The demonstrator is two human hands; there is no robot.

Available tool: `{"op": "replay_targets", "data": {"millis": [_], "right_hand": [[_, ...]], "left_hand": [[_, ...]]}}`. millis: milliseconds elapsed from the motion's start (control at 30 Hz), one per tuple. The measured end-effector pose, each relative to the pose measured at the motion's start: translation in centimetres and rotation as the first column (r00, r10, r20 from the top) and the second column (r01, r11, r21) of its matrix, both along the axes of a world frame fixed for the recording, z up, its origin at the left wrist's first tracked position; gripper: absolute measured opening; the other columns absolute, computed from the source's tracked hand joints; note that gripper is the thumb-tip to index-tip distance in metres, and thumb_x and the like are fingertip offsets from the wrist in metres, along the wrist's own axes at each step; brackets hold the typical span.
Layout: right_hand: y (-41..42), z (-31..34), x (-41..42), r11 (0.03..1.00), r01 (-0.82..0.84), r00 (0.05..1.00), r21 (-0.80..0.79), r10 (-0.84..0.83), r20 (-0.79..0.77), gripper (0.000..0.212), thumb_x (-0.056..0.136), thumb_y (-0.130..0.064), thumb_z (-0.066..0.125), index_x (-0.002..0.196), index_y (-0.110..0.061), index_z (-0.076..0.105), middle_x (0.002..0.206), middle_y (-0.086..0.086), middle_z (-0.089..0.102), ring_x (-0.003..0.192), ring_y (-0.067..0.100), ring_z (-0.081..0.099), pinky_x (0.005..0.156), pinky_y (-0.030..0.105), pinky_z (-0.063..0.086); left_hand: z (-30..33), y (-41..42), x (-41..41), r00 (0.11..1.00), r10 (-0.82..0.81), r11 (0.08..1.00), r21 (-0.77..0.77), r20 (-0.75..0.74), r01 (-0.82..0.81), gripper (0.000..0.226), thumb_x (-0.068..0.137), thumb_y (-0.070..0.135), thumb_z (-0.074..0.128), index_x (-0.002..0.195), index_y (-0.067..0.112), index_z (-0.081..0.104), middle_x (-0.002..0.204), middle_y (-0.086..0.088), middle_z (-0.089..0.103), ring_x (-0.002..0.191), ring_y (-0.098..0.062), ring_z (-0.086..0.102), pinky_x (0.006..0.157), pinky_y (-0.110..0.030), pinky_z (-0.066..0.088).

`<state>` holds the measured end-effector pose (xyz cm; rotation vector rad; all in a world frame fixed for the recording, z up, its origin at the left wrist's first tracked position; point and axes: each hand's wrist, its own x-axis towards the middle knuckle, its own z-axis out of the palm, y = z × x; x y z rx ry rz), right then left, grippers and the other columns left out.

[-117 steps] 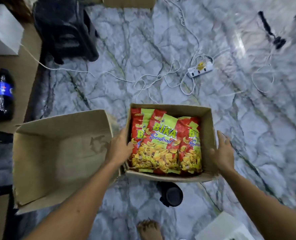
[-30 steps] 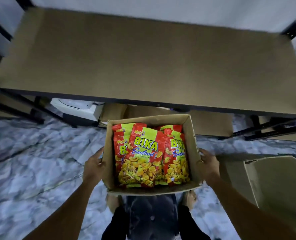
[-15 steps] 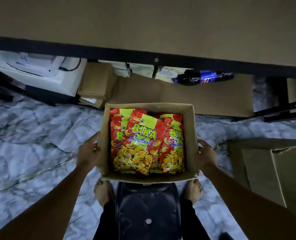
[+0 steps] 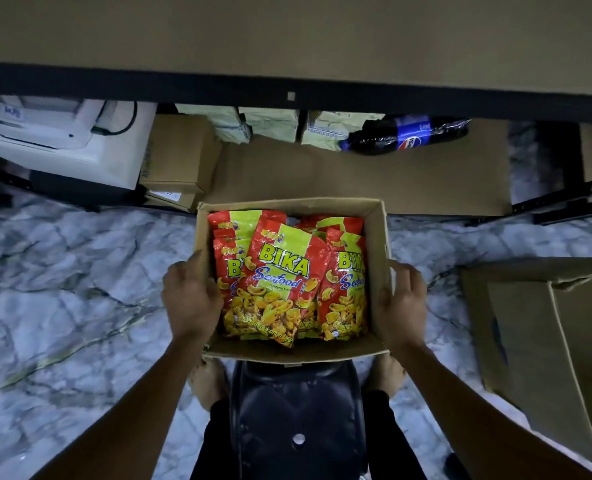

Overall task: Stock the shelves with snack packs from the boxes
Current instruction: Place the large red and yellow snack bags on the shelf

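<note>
In the head view, the open cardboard box (image 4: 292,351) sits in front of the person, just near of the shelf unit, full of red-and-green Bika Seafood snack packs (image 4: 280,282). The left hand (image 4: 192,299) curls over the box's left wall, fingers inside against the packs; the right hand (image 4: 403,306) lies against the outside of the right wall with fingers fairly straight. The brown shelf board (image 4: 287,39) at the far side shows no packs, so stocking seems not yet begun: every visible pack remains boxed.

An open cardboard box (image 4: 377,271) holds red-and-green snack packs (image 4: 280,285) lying overlapped, below the shelf (image 4: 287,36).
</note>
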<state>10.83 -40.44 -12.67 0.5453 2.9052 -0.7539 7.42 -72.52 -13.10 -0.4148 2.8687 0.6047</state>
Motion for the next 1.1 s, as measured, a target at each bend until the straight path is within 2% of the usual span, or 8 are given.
{"op": "replay_targets", "data": {"millis": [100,200,300,467,567,667,900,1100], "right_hand": [[-1.4,0.7,-0.8,0.991,-0.046,0.999,-0.124,0.044,-0.017,0.027,0.092,-0.001,0.048,0.117,-0.005,0.059,0.098,0.018,0.063,0.081,0.031,0.058,0.066,0.028,0.041],[-1.2,0.8,-2.4,0.968,0.085,0.963,-0.234,-0.019,0.270,0.035,0.097,-0.004,0.044,0.130,-0.010,0.055,0.106,0.017,0.068,0.078,0.027,0.061,0.063,0.026,0.043],[-1.1,-0.5,-3.8,0.941,0.202,0.877,-0.270,-0.051,0.478,0.046,0.099,-0.010,0.047,0.144,-0.015,0.040,0.121,0.013,0.063,0.075,0.016,0.052,0.055,0.021,0.039],[-0.9,-4.5,-5.1,0.851,0.403,0.789,-0.337,-0.137,0.598,0.070,0.087,-0.016,0.069,0.147,-0.015,0.033,0.134,0.010,0.056,0.116,0.027,0.055,0.092,0.033,0.046],[0.6,-6.2,-3.8,0.752,0.488,0.759,-0.443,-0.113,0.642,0.051,0.076,-0.018,0.082,0.121,-0.017,0.057,0.114,0.003,0.066,0.101,0.018,0.060,0.089,0.031,0.046],[0.5,-7.7,-2.3,0.623,0.564,0.758,-0.541,-0.132,0.639,0.048,0.063,-0.032,0.090,0.105,-0.024,0.068,0.105,0.000,0.074,0.097,0.021,0.069,0.094,0.044,0.053],[-1.2,-8.4,-2.6,0.615,0.493,0.852,-0.616,-0.195,0.487,0.106,0.064,-0.046,0.087,0.147,-0.023,0.027,0.131,-0.002,0.057,0.115,0.021,0.059,0.099,0.046,0.050],[-0.3,-7.0,-7.5,0.601,0.291,0.940,-0.744,-0.036,0.338,0.112,0.077,0.007,0.074,0.154,-0.039,0.006,0.130,-0.007,0.051,0.109,0.013,0.059,0.090,0.038,0.054]], "left_hand": [[1.1,2.4,-1.3,0.995,-0.094,0.989,0.121,0.023,0.090,0.046,0.086,0.013,0.060,0.130,0.021,0.052,0.116,-0.013,0.059,0.105,-0.033,0.056,0.080,-0.039,0.049],[0.6,4.9,-2.6,0.971,-0.121,0.948,0.313,0.206,0.052,0.052,0.091,0.023,0.064,0.139,0.019,0.045,0.126,-0.009,0.059,0.111,-0.022,0.058,0.077,-0.026,0.045],[-0.7,6.1,-3.5,0.957,-0.051,0.948,0.315,0.286,-0.043,0.074,0.081,0.033,0.074,0.144,0.021,0.036,0.134,-0.010,0.051,0.123,-0.025,0.047,0.093,-0.039,0.047],[-3.1,6.9,-4.2,0.935,0.079,0.916,0.345,0.345,-0.205,0.096,0.067,0.030,0.086,0.144,0.017,0.032,0.137,-0.014,0.043,0.125,-0.032,0.044,0.097,-0.044,0.044],[-5.1,6.8,-3.3,0.908,0.090,0.817,0.491,0.410,-0.302,0.088,0.061,0.030,0.090,0.133,0.017,0.041,0.122,-0.005,0.059,0.113,-0.027,0.057,0.093,-0.042,0.050],[-6.5,6.7,-2.8,0.891,0.112,0.731,0.571,0.440,-0.374,0.077,0.062,0.026,0.090,0.127,0.014,0.049,0.108,0.003,0.066,0.104,-0.023,0.063,0.090,-0.039,0.052],[-6.4,5.8,-3.3,0.925,0.107,0.672,0.659,0.365,-0.337,0.083,0.073,0.015,0.082,0.141,0.029,0.037,0.135,0.011,0.049,0.123,-0.015,0.044,0.105,-0.039,0.035],[-5.3,5.4,-5.2,0.970,0.127,0.687,0.687,0.207,-0.236,0.101,0.075,0.025,0.081,0.146,0.054,0.015,0.159,0.010,0.020,0.144,-0.019,0.024,0.113,-0.054,0.028]]}}
